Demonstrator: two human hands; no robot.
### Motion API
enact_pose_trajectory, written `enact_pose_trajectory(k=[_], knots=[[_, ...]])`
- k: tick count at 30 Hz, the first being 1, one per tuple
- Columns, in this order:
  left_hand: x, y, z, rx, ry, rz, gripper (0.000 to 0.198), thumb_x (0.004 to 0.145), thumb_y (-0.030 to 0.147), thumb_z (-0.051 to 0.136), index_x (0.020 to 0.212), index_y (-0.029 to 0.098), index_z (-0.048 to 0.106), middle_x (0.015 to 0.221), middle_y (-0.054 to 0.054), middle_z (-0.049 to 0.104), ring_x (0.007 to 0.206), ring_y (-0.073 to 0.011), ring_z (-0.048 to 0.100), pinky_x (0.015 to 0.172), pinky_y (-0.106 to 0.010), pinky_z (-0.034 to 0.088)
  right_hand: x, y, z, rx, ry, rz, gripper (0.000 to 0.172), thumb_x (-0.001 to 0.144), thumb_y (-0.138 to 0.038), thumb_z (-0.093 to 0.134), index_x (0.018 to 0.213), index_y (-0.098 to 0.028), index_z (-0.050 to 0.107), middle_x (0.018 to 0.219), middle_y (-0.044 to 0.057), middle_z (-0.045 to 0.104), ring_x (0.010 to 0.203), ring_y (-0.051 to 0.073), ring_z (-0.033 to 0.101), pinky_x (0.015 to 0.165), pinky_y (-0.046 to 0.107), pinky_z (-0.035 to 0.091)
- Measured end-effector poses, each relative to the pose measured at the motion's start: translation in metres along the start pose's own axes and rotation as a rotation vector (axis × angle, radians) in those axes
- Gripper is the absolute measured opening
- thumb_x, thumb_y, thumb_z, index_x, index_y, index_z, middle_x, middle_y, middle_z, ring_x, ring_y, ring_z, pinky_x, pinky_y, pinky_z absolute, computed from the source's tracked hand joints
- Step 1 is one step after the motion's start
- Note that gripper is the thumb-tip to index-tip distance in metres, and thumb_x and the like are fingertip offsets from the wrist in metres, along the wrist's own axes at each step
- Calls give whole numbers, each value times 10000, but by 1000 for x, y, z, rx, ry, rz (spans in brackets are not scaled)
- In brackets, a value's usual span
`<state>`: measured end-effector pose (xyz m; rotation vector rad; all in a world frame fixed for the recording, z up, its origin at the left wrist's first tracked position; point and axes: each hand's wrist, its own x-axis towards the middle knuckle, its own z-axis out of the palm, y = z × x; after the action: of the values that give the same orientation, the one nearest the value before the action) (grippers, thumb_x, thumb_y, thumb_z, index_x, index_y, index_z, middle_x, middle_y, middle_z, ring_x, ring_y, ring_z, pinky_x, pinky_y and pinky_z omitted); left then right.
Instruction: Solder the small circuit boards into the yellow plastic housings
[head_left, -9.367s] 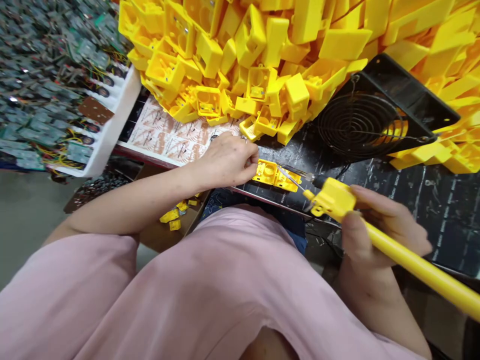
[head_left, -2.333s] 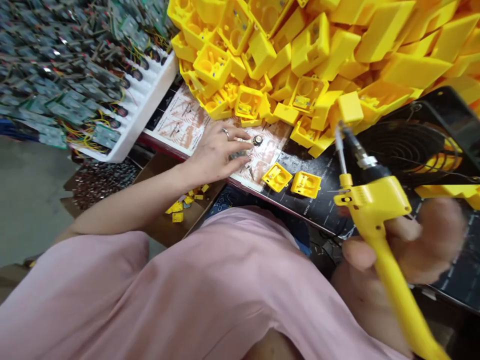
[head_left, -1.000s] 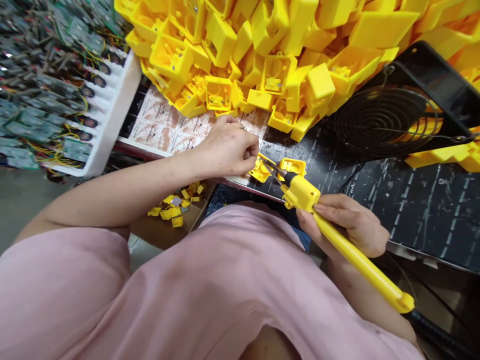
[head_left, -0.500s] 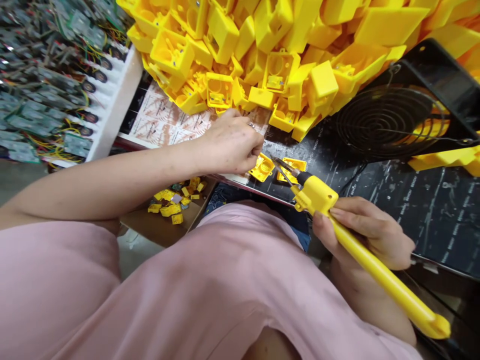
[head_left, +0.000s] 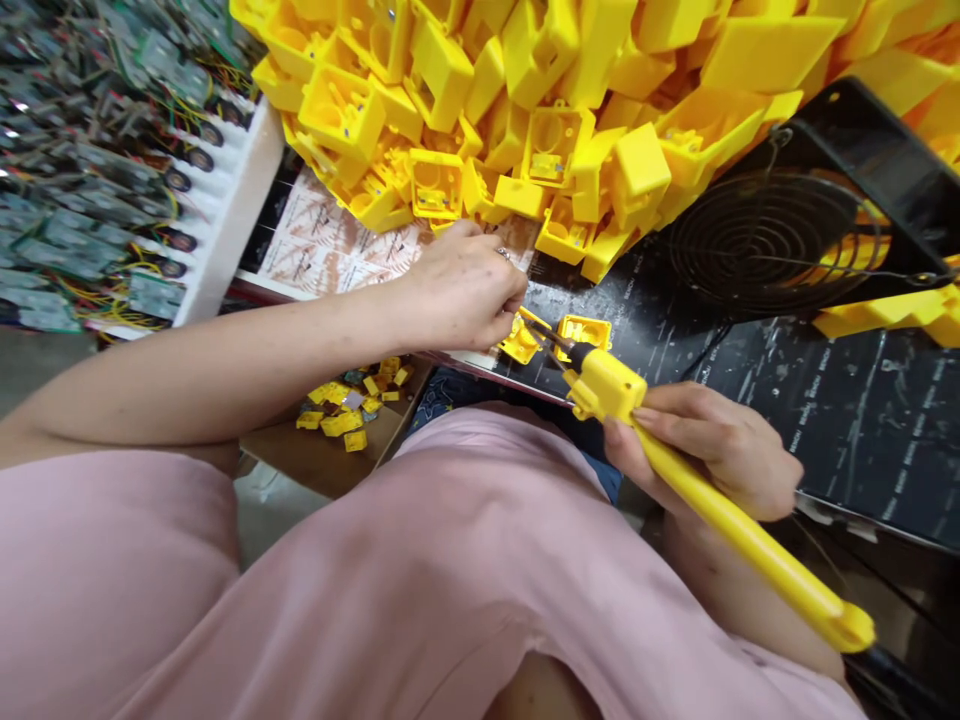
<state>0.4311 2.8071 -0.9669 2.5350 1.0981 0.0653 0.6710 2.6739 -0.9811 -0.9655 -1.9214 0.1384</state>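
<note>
My right hand [head_left: 705, 440] grips a yellow soldering iron [head_left: 742, 525] by its long handle. Its dark metal tip points left, at or just over a small open yellow plastic casing [head_left: 520, 342] on the table edge. My left hand [head_left: 469, 285] is closed, its fingers curled down at that casing's left side; the fingertips are hidden, and they seem to hold it. A second small yellow casing [head_left: 585, 334] lies just to the right, its open side up, partly behind the iron's front end.
A big heap of yellow casings [head_left: 540, 140] covers the back of the black table [head_left: 847, 400]. A black fan [head_left: 780, 240] stands at right. White foam tray [head_left: 240, 210] with wired circuit boards [head_left: 112, 200] is at left. Below, a cardboard box [head_left: 300, 455] holds small yellow parts.
My right hand has moved the soldering iron left and slightly up, bringing its tip from between the two casings to the left one. My left hand stays in place.
</note>
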Motion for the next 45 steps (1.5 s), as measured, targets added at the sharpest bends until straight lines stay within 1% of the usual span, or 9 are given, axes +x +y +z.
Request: enact_pose_trajectory(k=[4,8,14,20,25,28,35,40,45], knots=[[1,-2,1,25,15,24,119,739,267,616,675,208,698,599,-21,568,887,-256,643,967,-457,449,-9,-8,-4,-71,124,204,242,766,-125,851,868,-231,659,786,-17,723,603,152,667,480,292,517],[-1,-1,-2,47,0,8,132,738,279,596,699,216,705,612,-17,577,879,-246,654,962,-433,462,-10,-7,-3,7,132,199,311,743,-65,840,948,-247,693,786,-13,725,606,172,668,471,310,521],[-1,1,-3,28,-1,-27,131,736,281,591,686,208,688,624,-18,582,901,-260,675,986,-435,457,-15,-7,-3,-61,188,337,401,797,-221,852,1176,-306,751,841,-2,752,496,144,550,401,321,396],[-4,-3,-5,38,-77,-11,163,788,284,572,792,223,723,718,-10,659,914,-241,686,938,-371,466,-26,7,-3,-46,215,223,587,776,-223,871,1329,-319,700,969,7,786,544,139,608,398,286,409],[-16,-14,-3,-76,-63,-10,180,846,297,583,889,231,744,818,4,727,839,-186,678,833,-300,470,-28,14,-6,-51,203,214,543,775,-250,873,1293,-290,716,978,11,791,532,118,620,376,240,395],[-20,-17,1,-108,-39,12,184,867,303,583,885,223,748,848,-3,748,849,-180,674,868,-307,472,-26,11,-6,-54,176,228,541,780,-264,866,1297,-308,710,951,7,790,512,126,611,366,250,399],[-23,-6,-2,26,-85,79,182,855,279,546,826,207,711,768,-24,709,792,-200,666,939,-390,457,-9,-5,-8,87,4,101,405,772,-166,860,1141,-214,701,818,1,754,643,164,715,519,263,593],[-19,1,-4,119,-113,51,143,810,273,564,758,205,679,682,-5,652,764,-196,664,904,-374,463,4,-12,-8,-2,-126,-4,306,772,-195,892,858,-210,598,687,-15,705,562,132,682,389,201,466],[-13,6,-6,143,-134,49,117,777,248,584,712,202,669,636,1,624,740,-186,649,868,-353,472,12,-9,-1,-23,-127,-79,307,769,-147,868,840,-224,579,678,-22,695,538,133,668,418,218,486]])
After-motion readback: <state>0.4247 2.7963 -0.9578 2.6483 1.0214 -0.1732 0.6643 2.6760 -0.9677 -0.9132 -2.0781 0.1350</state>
